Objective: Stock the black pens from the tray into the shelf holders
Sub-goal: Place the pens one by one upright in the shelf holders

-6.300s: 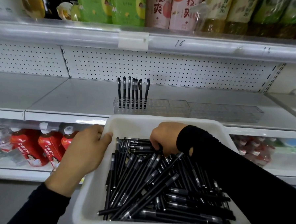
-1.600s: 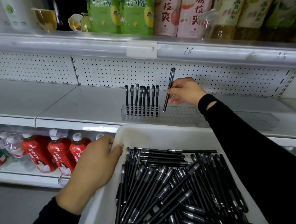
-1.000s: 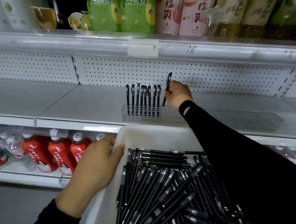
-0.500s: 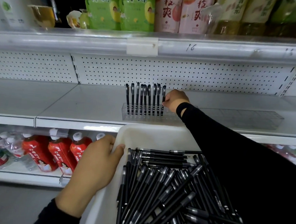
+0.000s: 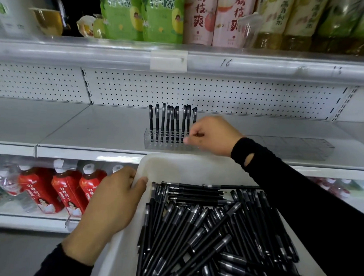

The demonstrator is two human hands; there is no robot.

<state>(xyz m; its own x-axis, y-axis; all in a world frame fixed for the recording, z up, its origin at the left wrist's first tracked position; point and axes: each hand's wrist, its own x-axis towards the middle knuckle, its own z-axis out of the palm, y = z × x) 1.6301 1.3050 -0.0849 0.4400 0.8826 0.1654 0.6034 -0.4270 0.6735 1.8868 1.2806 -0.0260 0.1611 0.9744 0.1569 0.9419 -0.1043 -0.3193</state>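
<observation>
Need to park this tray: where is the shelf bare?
Bare shelf lies left of the holder, back to the pegboard. Crowded: the holder's pens with the right hand at them; a second holder fills the right.

Left hand (image 5: pixel 110 201) grips the rim of a white rectangular plastic tray (image 5: pixel 175 167). Right of the grip: loose black plastic pens (image 5: pixel 193 233), grey-banded. Beyond the grip: black upright pens (image 5: pixel 167 124) in a clear acrylic slotted holder (image 5: pixel 151 143), and a white metal back panel (image 5: pixel 221 93) with a regular black dot pattern. Left of the grip: red-labelled, white-capped bottles (image 5: pixel 37 189). High above: green cartons (image 5: pixel 141 13) and pink cartons (image 5: pixel 214 17).
</observation>
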